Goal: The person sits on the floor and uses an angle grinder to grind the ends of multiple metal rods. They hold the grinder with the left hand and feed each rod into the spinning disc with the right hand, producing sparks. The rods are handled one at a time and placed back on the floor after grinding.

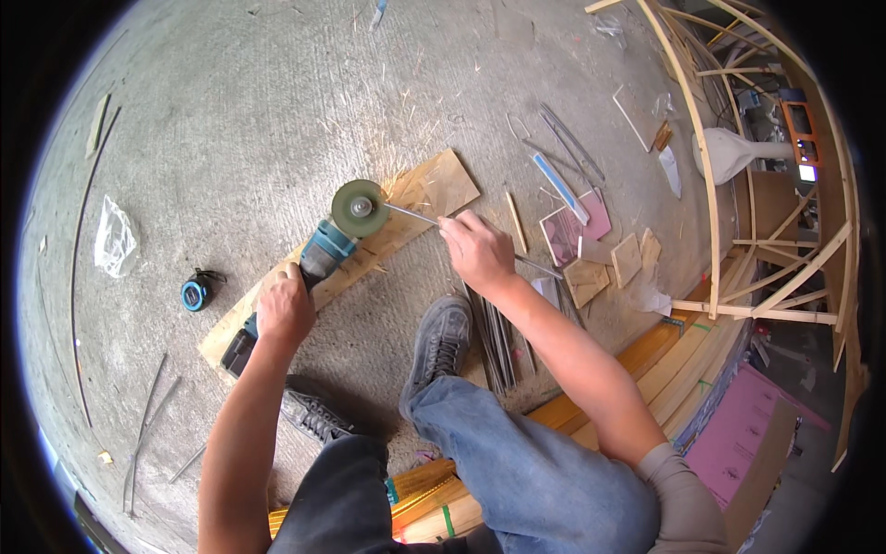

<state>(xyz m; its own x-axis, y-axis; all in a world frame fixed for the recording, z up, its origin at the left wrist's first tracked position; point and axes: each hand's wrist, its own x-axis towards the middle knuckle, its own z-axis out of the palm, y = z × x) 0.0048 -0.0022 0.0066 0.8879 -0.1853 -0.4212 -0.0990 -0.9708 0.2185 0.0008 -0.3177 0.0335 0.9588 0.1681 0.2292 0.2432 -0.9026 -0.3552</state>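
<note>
My left hand (285,305) is wrapped round the body of a teal and black cordless angle grinder (325,251), which lies along a wooden board (426,192) on the floor. Its round green-grey disc (359,209) faces up. A thin metal rod (413,214) is pinched in my right hand (477,247), and its far end meets the disc's right edge. Sparks (399,148) fly up and away from that contact. The rod's other end (538,267) sticks out to the right beneath my wrist.
Right of my shoe lies a bundle of metal rods (494,342), with wood offcuts (586,280) and a blue-white strip (560,187) beyond. A tape measure (196,294) and clear plastic bag (114,236) lie left. A wooden frame (709,175) stands right; long planks (646,360) lie near my knee.
</note>
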